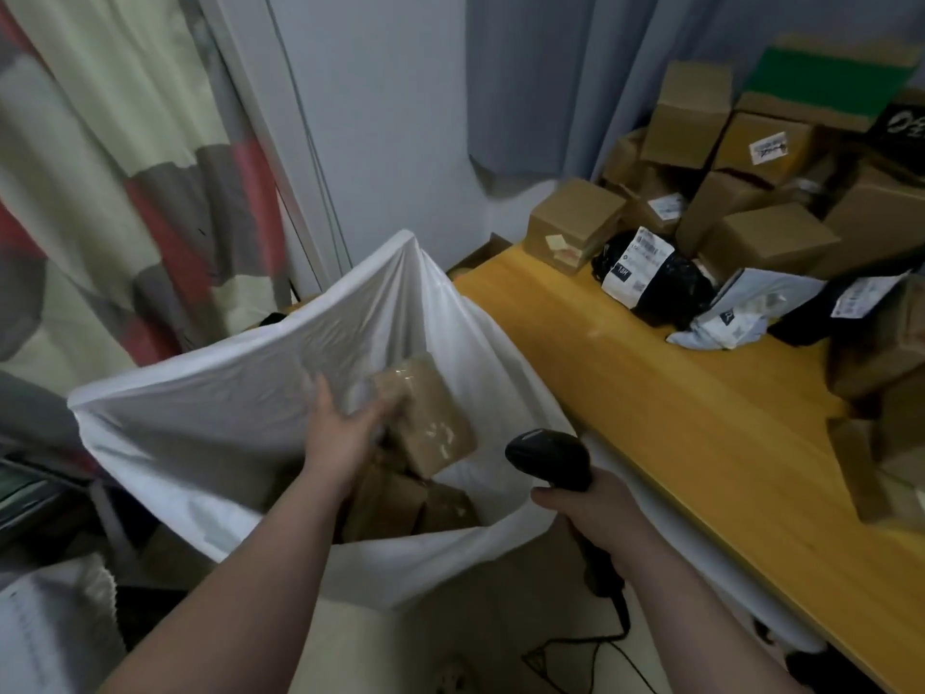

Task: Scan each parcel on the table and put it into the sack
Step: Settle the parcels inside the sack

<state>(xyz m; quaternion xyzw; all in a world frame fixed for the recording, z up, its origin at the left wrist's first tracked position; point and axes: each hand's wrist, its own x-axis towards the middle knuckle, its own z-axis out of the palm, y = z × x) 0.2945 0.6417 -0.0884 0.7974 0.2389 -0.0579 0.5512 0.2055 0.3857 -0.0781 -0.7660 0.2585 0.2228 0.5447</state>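
Brown parcel, taped and tilted corner-down, is inside the mouth of the white sack, above the cardboard parcels already lying in its bottom. The left hand is over the sack with its fingers straight and spread, holding nothing; the blur makes it impossible to tell whether its fingertips touch the parcel's near edge. The right hand, at the sack's right rim, grips the handle of the black scanner. The likeliest trouble is the tilted parcel landing on a corner of the boxes below and lodging upright, which would use up room in the sack. The sack's near rim hangs lower and slacker than its far rim, so a forearm dragged across it could fold it inward. The scanner's cable trails on the floor below the sack, where a reach across to the table could probably snag it. The sack's mouth gapes wide, leaving the left hand plenty of room to lift out. Right of the sack, a bare strip of the yellow table lies between the sack and the unscanned pile, led by a black mailer.
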